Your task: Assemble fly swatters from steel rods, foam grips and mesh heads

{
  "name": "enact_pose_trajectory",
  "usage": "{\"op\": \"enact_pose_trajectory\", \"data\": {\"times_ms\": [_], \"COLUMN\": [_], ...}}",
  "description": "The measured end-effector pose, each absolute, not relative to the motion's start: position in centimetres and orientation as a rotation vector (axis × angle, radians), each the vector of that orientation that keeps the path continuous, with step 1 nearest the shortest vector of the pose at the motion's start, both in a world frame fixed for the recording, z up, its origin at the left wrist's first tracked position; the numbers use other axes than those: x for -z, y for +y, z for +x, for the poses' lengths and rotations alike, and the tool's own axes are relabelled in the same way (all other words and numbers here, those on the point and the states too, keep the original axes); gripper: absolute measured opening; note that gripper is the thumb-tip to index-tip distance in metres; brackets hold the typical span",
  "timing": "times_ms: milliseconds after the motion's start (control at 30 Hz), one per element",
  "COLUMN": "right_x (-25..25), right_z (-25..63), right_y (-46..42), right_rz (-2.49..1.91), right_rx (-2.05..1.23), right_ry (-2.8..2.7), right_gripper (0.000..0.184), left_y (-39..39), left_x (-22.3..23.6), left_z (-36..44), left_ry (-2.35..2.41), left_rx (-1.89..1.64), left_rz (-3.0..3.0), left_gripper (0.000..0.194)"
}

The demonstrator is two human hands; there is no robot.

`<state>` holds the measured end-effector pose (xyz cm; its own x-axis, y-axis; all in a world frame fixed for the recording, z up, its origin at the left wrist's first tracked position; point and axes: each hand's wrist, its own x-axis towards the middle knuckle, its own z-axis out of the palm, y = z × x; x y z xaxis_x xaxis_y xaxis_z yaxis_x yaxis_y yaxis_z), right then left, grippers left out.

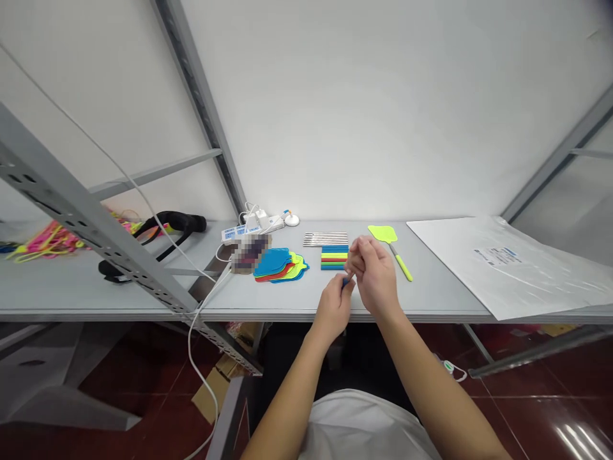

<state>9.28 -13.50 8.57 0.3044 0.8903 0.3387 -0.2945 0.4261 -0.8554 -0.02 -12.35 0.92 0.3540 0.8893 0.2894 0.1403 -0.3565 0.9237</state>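
My left hand (334,305) is closed around a blue handle (345,281), of which only the end shows. Just above it, my right hand (374,271) is closed in a pinch on a thin rod that runs toward the handle, mostly hidden by fingers. Beyond my hands lies a row of blue, yellow, red and green handles (334,257). Behind these are several silver metal rods (325,239). A whole yellow-green fly swatter (402,265) lies to the right. Left of my hands is a loose pile of blue, red and yellow swatter heads (275,262).
A white power strip (242,231) with plugs and cables stands at the back left. A large white plastic package (507,262) covers the right of the table. Metal shelf posts (96,211) rise at the left, near a black strap-like device (179,223).
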Motion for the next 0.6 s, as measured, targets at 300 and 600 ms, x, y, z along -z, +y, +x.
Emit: {"op": "enact_pose_trajectory", "data": {"times_ms": [300,600], "right_x": [-7.2,-5.6], "right_z": [7.2,7.1], "right_y": [-7.1,-6.1], "right_rz": [-0.872,-0.899], "right_rx": [-0.848,-0.877], "right_ry": [-1.081,-1.151], "right_gripper": [0.055,0.048], "left_y": [-7.2,-7.2], "left_x": [2.0,1.7], "left_z": [0.9,0.4], "left_ry": [0.978,0.93], "left_rx": [-1.075,-1.022], "left_rz": [1.504,1.433], "left_gripper": [0.017,0.024]}}
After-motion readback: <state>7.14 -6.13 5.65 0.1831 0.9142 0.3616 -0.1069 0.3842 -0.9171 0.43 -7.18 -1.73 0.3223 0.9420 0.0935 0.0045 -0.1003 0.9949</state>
